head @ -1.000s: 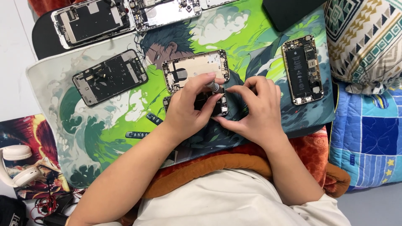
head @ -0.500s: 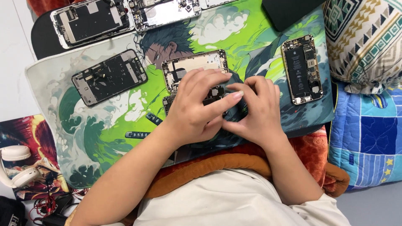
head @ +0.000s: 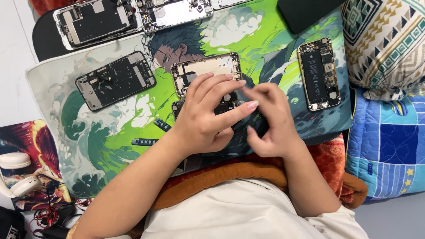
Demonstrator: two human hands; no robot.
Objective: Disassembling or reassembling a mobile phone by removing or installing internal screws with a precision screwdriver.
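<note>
Looking down from the head camera, both hands meet over a small dark opened phone chassis (head: 223, 106) lying on the green illustrated desk mat (head: 110, 141), just below a gold empty phone housing (head: 208, 71). The left hand (head: 206, 119) lies over the chassis with fingers stretched out and loosely spread, its fingertip (head: 252, 105) pressing toward a small round part by the chassis edge. The right hand (head: 270, 121) curls beside it, thumb and forefinger drawn together as if pinching something tiny; what sits between them cannot be made out.

The chassis looks light, thin and stiff, with exposed boards and connectors that seem fragile; its outer frame edges look like the safest place to hold, keeping fingers off the inner parts. Any loose screw or small part here would probably be slippery and easy to drop.

Most of the chassis is hidden under the left palm, so its contents are unclear. A stripped black phone body (head: 115, 79) lies well apart to the left, and a gold phone with battery showing (head: 318, 73) to the right. Two more opened phones (head: 97, 22) are cut off at the top edge, and white headphones (head: 15, 172) sit partly out of view at lower left.
</note>
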